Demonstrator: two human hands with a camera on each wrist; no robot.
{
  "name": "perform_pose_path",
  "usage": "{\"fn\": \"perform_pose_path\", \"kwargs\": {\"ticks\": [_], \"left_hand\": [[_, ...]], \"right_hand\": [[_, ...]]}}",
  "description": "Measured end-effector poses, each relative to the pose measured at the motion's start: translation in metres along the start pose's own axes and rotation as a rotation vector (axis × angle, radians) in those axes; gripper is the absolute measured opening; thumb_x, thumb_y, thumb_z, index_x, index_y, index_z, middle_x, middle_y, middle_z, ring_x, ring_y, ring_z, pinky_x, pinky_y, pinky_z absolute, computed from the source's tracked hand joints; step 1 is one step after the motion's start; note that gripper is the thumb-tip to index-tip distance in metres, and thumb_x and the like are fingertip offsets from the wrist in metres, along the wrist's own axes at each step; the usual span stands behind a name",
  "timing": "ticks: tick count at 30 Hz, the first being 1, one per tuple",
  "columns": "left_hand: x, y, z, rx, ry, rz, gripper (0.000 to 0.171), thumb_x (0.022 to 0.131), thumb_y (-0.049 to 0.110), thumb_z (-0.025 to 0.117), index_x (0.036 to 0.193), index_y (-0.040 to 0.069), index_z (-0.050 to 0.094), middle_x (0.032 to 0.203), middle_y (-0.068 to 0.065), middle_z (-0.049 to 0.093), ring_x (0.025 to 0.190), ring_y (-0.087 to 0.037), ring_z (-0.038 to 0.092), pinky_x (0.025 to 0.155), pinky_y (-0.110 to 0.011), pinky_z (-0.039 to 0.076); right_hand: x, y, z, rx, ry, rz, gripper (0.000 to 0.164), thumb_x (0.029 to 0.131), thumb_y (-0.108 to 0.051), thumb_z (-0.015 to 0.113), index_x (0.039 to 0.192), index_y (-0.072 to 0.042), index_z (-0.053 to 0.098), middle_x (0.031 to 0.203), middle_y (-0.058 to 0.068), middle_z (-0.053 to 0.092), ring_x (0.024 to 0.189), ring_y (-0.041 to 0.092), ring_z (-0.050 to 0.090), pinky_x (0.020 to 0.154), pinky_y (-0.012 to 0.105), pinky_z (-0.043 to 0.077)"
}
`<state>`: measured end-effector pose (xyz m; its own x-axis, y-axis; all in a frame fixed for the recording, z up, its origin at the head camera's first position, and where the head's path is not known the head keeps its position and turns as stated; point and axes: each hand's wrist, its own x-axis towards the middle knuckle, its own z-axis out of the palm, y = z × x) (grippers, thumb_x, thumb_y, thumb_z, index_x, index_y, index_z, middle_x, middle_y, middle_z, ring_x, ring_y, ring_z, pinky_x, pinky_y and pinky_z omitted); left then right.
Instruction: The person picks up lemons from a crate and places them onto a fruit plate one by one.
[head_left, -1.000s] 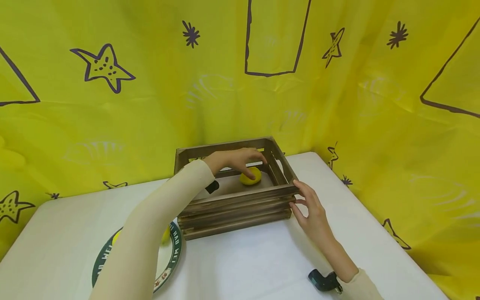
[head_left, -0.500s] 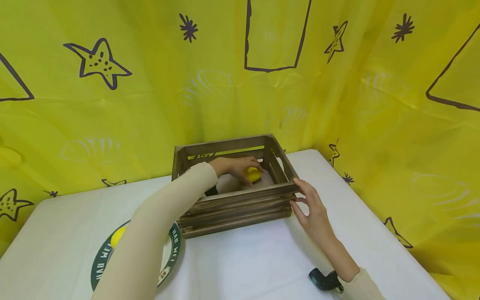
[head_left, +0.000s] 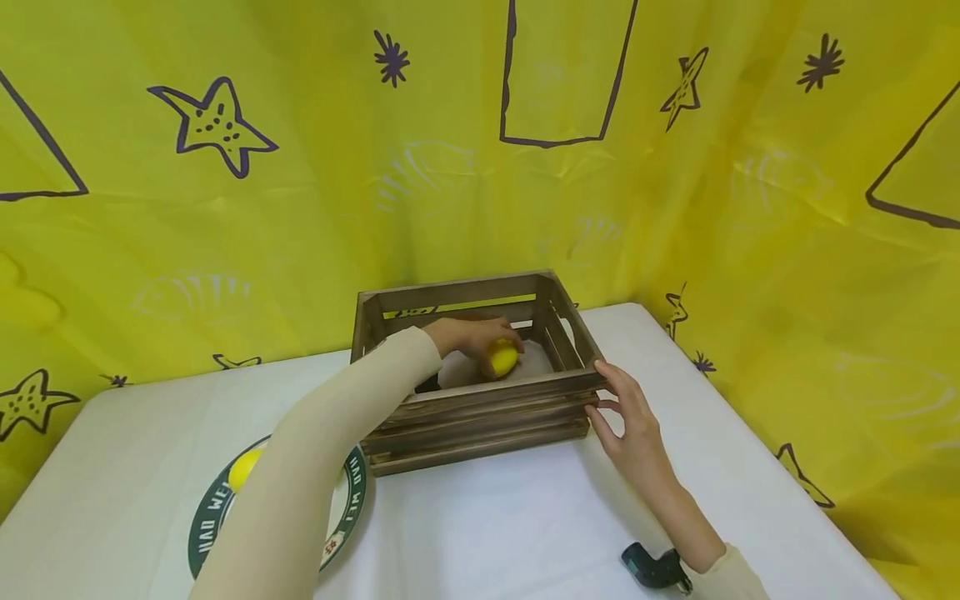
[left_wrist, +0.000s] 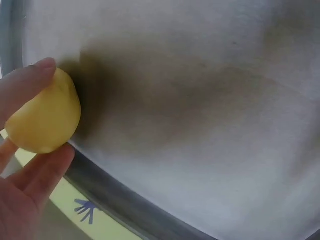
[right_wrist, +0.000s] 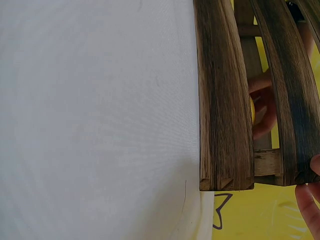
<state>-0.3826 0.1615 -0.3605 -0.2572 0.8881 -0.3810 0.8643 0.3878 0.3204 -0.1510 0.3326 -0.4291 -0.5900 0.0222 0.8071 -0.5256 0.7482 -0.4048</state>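
A slatted brown wooden crate (head_left: 480, 421) stands on the white table. Inside it, my left hand (head_left: 480, 336) grips a lemon (head_left: 504, 360) low over the crate's floor. In the left wrist view, the thumb and fingertips clasp that lemon (left_wrist: 47, 117) from both sides. My right hand (head_left: 636, 442) holds the crate's front right corner, fingers on the top edge and thumb lower down. Through the gaps between the slats (right_wrist: 225, 100) in the right wrist view, part of the left hand and a bit of yellow show.
A green-rimmed white plate (head_left: 356, 492) lies left of the crate, partly hidden under the left sleeve (head_left: 300, 483), with another yellow fruit (head_left: 243, 468) on it. A yellow curtain (head_left: 322, 208) hangs behind and to the right. A dark wrist device (head_left: 656, 567) sits by the right forearm.
My left hand has lowered into the crate, and its fingers have closed round the lemon. The right hand keeps its hold on the corner. The head view has shifted slightly.
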Motion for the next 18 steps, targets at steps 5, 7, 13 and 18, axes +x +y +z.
{"fn": "perform_pose_path", "kwargs": {"ticks": [5, 7, 13, 18], "left_hand": [[0.0027, -0.0009, 0.0027, 0.071, -0.064, 0.023, 0.065, 0.084, 0.007, 0.073, 0.143, 0.010, 0.046, 0.143, -0.016, 0.040, 0.125, -0.025, 0.039, 0.109, -0.033, 0.035], [0.0028, -0.0004, 0.0027, 0.084, -0.071, 0.016, 0.065, 0.084, 0.007, 0.072, 0.143, 0.010, 0.045, 0.143, -0.015, 0.042, 0.126, -0.025, 0.039, 0.109, -0.033, 0.035], [0.0026, 0.0001, 0.0011, 0.085, -0.094, -0.002, 0.066, 0.084, 0.008, 0.073, 0.144, 0.010, 0.045, 0.143, -0.015, 0.042, 0.127, -0.025, 0.040, 0.108, -0.033, 0.036], [0.0012, -0.0018, -0.0011, 0.077, -0.112, -0.003, 0.065, 0.084, 0.009, 0.073, 0.142, 0.011, 0.046, 0.141, -0.014, 0.044, 0.124, -0.024, 0.040, 0.107, -0.031, 0.035]], "right_hand": [[-0.0017, 0.0002, 0.0003, -0.012, -0.001, 0.009, 0.081, 0.064, 0.027, 0.074, 0.136, 0.004, 0.046, 0.134, 0.022, 0.049, 0.116, 0.007, 0.050, 0.083, 0.012, 0.051], [-0.0014, -0.0001, 0.0004, -0.019, 0.002, 0.006, 0.082, 0.064, 0.028, 0.074, 0.137, 0.004, 0.046, 0.134, 0.022, 0.049, 0.115, 0.009, 0.051, 0.083, 0.011, 0.050], [-0.0021, -0.0006, -0.0002, -0.001, -0.019, 0.027, 0.079, 0.066, 0.028, 0.072, 0.137, 0.006, 0.045, 0.134, 0.024, 0.048, 0.119, 0.000, 0.047, 0.086, 0.010, 0.048], [-0.0005, -0.0019, -0.0004, 0.002, -0.023, 0.023, 0.080, 0.066, 0.029, 0.071, 0.138, 0.005, 0.044, 0.135, 0.024, 0.047, 0.117, 0.001, 0.048, 0.086, 0.010, 0.049]]}}
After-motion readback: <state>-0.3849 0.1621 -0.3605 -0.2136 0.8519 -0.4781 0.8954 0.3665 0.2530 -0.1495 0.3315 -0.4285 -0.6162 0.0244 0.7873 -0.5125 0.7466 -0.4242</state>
